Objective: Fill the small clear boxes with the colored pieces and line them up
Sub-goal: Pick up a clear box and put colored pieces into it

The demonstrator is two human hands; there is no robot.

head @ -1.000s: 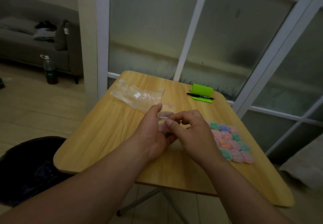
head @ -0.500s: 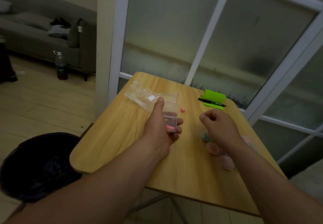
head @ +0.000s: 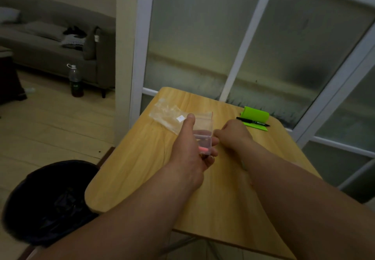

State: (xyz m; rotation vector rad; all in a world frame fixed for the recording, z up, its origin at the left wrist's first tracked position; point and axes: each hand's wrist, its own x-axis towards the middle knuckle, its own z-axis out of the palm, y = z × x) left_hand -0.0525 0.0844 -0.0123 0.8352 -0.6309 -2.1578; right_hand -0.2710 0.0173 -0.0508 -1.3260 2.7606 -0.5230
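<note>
Clear box (head: 203,140), pink piece (head: 203,149) inside, is gripped mid-frame by the left hand (head: 187,157); the right hand (head: 233,136) is curled beside it, and whether it pinches anything cannot be told.

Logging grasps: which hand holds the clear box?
The left hand holds the box; the right hand, fingers curled, is beside it, not around it.

The right hand (head: 233,136) has swung back in from the right, and it's now knuckles-up, fingers curled, just beside the far right corner of the small clear plastic box (head: 203,140) gripped in the left hand (head: 188,156). It covers the spot where the little red loose piece lay half a second ago. The rows of filled boxes on the right have dropped out of sight.
</note>
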